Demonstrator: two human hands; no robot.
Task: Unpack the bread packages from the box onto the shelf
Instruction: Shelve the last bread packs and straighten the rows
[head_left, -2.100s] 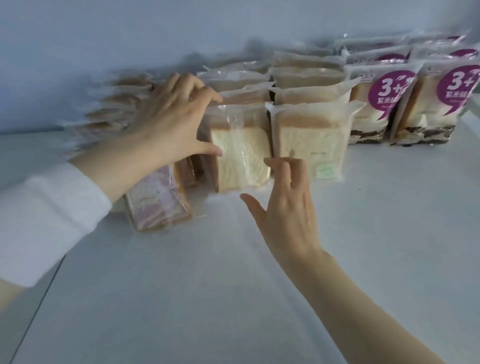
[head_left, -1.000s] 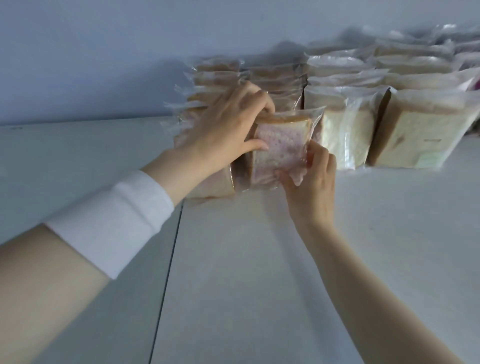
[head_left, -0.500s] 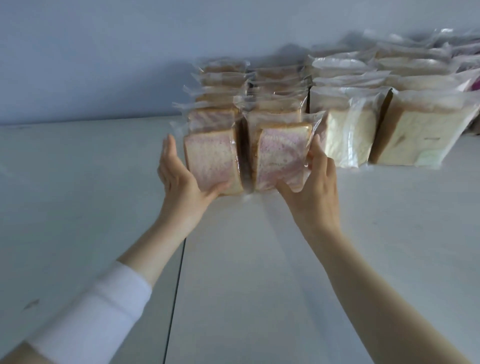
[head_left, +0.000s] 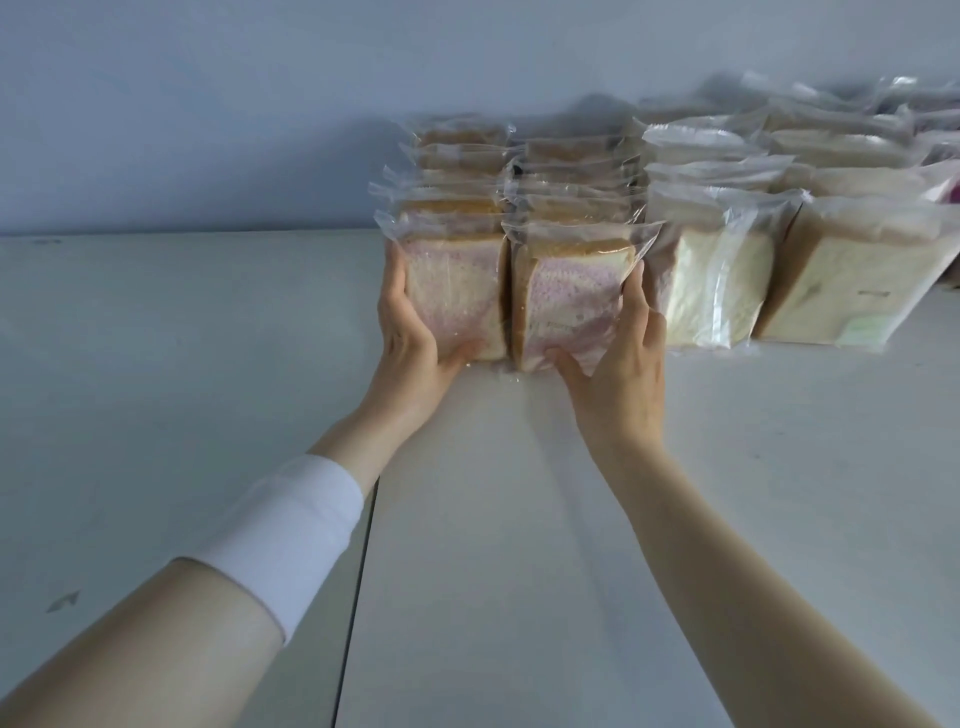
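Observation:
Two rows of clear-wrapped pink-swirl bread packages stand upright on the white shelf (head_left: 493, 519). My left hand (head_left: 410, 343) presses flat against the left side of the front left package (head_left: 454, 291), fingers straight, thumb at its lower front. My right hand (head_left: 623, 374) presses the right side of the front right package (head_left: 571, 296) the same way, thumb on its lower front corner. The two front packages stand side by side and touch. No box is in view.
Rows of white bread packages (head_left: 717, 291) stand just right of my right hand, running to the frame's right edge. A pale wall (head_left: 208, 104) backs the shelf. A seam (head_left: 358, 571) runs down the shelf under my left forearm.
My left hand left the top of the rows and came down to the left package's side. The front right package now stands straight, and both hands squeeze the rows from outside.

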